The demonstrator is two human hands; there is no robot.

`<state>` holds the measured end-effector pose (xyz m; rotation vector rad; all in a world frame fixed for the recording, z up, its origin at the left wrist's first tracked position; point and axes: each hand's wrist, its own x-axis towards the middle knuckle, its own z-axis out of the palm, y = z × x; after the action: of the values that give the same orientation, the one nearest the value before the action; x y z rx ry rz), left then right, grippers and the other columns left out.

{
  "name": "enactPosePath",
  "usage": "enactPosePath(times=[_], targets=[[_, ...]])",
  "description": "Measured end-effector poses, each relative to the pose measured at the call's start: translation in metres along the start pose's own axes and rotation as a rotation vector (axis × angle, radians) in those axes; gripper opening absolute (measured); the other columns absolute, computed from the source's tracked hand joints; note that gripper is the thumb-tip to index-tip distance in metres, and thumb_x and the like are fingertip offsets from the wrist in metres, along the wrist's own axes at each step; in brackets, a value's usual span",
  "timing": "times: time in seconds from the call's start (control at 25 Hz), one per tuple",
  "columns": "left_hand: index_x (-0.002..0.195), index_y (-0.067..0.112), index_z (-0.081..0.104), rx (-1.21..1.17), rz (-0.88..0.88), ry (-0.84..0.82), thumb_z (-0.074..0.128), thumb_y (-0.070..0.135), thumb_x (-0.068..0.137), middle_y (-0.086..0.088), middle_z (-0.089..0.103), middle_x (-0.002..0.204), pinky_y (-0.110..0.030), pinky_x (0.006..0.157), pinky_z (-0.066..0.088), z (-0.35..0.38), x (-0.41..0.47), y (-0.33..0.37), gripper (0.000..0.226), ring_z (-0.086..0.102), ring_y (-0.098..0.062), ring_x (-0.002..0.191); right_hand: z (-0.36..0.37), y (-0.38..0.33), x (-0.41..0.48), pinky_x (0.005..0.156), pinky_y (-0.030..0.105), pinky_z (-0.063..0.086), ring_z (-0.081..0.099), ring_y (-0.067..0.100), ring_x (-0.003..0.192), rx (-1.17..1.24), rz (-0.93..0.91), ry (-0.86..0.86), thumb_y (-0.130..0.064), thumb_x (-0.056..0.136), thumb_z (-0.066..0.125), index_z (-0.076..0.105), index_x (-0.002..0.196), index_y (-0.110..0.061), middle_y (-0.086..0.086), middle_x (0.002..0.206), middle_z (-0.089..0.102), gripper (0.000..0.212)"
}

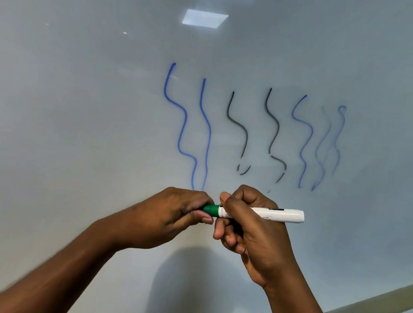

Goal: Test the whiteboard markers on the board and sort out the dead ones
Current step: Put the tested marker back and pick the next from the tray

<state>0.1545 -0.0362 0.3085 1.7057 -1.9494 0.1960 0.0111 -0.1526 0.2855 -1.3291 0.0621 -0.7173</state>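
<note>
Fingers [196, 200] of the left hand [175, 219] curled tight round the green cap [211, 209]; fingers [247, 198] of the right hand [255, 236] wrapped round the white barrel of the marker [280, 214], thumb pressed near the seam with the cap; both hands full, neither spread. Held in the air in front of the whiteboard [76, 115], just below the row of test lines [271, 127]; impossible to say whether clear of the surface. Long axis close to level, running left to right across the view; capped tip end toward the left hand, blunt white tail out to the right past the right hand. Seven wavy test lines above, blue and black, with two pale strokes [326, 146] thin and washed out at the far right; no green among them; so, judging by that, the uncapping step for a marker not yet tried, though impossible to rule out recapping from a single view. Next, probably: pull the cap straight off along the axis, barrel kept steady; turn the tip toward the board; draw one stroke on a bare patch beside the others; weigh the strength of the line; set aside with the dead ones if faint or dry.
</note>
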Motion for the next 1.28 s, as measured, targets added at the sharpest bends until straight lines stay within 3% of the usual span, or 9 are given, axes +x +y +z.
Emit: enactPosePath(times=[0.2, 0.36, 0.44, 0.52, 0.64, 0.8, 1.0, 1.12, 1.28], targets=[[0.083, 0.028, 0.056, -0.124, -0.048, -0.053, 0.044, 0.041, 0.091, 0.019, 0.051, 0.065, -0.012, 0.057, 0.038, -0.011, 0.007, 0.004, 0.020, 0.046, -0.001, 0.053, -0.010, -0.019, -0.006, 0.036, 0.015, 0.025, 0.040, 0.010, 0.032, -0.022, -0.119, -0.005, -0.010, 0.086, 0.060, 0.046, 0.061, -0.013, 0.009, 0.046, 0.052, 0.028], [0.074, 0.023, 0.056, -0.311, -0.237, 0.191, 0.053, 0.063, 0.082, 0.008, 0.046, 0.057, -0.019, 0.049, 0.038, -0.047, -0.018, -0.009, 0.041, 0.039, -0.008, 0.048, -0.088, -0.074, -0.012, 0.034, 0.009, 0.021, 0.034, 0.003, 0.032, 0.265, -0.337, 0.258, -0.017, 0.087, 0.055, 0.021, 0.071, -0.016, 0.000, 0.049, 0.035, 0.037], [0.078, 0.025, 0.055, -0.139, -0.147, 0.068, 0.048, 0.053, 0.087, 0.009, 0.049, 0.063, -0.016, 0.052, 0.038, -0.052, -0.003, 0.007, 0.030, 0.040, -0.006, 0.051, -0.086, -0.071, -0.002, 0.034, 0.009, 0.024, 0.038, 0.006, 0.032, 0.156, -0.344, 0.195, -0.018, 0.084, 0.057, 0.033, 0.067, -0.013, 0.004, 0.047, 0.044, 0.030], [0.078, 0.028, 0.054, 0.002, -0.092, 0.070, 0.041, 0.048, 0.088, 0.009, 0.050, 0.067, -0.015, 0.054, 0.036, -0.049, 0.019, 0.030, 0.025, 0.041, -0.007, 0.056, -0.057, -0.051, 0.015, 0.037, 0.014, 0.032, 0.048, 0.011, 0.038, 0.023, -0.358, 0.124, -0.016, 0.079, 0.064, 0.055, 0.066, -0.016, 0.011, 0.052, 0.060, 0.015], [0.081, 0.024, 0.052, 0.200, -0.082, 0.278, 0.038, 0.046, 0.090, 0.009, 0.050, 0.072, -0.015, 0.058, 0.035, -0.053, 0.033, 0.037, 0.027, 0.044, -0.009, 0.062, -0.031, -0.025, 0.038, 0.050, 0.024, 0.049, 0.062, 0.017, 0.054, -0.127, -0.432, 0.148, 0.002, 0.082, 0.070, 0.067, 0.085, -0.011, 0.014, 0.074, 0.072, 0.013], [0.089, 0.015, 0.053, 0.413, -0.142, 0.573, 0.040, 0.040, 0.092, 0.005, 0.054, 0.076, -0.018, 0.064, 0.037, -0.065, 0.030, 0.022, 0.028, 0.046, -0.012, 0.068, -0.020, -0.013, 0.068, 0.060, 0.037, 0.057, 0.068, 0.020, 0.065, -0.400, -0.540, 0.267, -0.008, 0.081, 0.067, 0.064, 0.087, -0.014, 0.004, 0.076, 0.072, 0.009], [0.094, -0.002, 0.058, 0.684, -0.253, 0.751, 0.051, 0.022, 0.095, -0.019, 0.058, 0.112, -0.020, 0.093, 0.032, -0.057, 0.012, -0.002, 0.025, 0.051, -0.031, 0.105, -0.010, -0.024, 0.090, 0.052, 0.036, 0.048, 0.060, 0.022, 0.056, -0.520, -0.660, 0.317, -0.007, 0.079, 0.069, 0.061, 0.081, -0.008, 0.008, 0.067, 0.066, 0.009], [0.093, -0.003, 0.058, 0.658, -0.272, 0.773, 0.047, 0.018, 0.092, -0.024, 0.051, 0.131, -0.022, 0.106, 0.026, -0.047, 0.008, -0.005, 0.023, 0.043, -0.034, 0.129, -0.006, -0.016, 0.090, 0.049, 0.033, 0.047, 0.057, 0.020, 0.053, -0.536, -0.718, 0.284, -0.004, 0.078, 0.069, 0.062, 0.080, -0.007, 0.007, 0.064, 0.064, 0.008], [0.089, -0.001, 0.054, 0.597, -0.267, 0.756, 0.045, 0.016, 0.092, -0.023, 0.042, 0.142, -0.022, 0.112, 0.020, -0.037, 0.009, -0.010, 0.020, 0.030, -0.030, 0.139, -0.017, 0.005, 0.082, 0.049, 0.031, 0.046, 0.057, 0.019, 0.052, -0.540, -0.717, 0.321, -0.001, 0.077, 0.071, 0.063, 0.079, -0.008, 0.003, 0.061, 0.062, 0.011]])
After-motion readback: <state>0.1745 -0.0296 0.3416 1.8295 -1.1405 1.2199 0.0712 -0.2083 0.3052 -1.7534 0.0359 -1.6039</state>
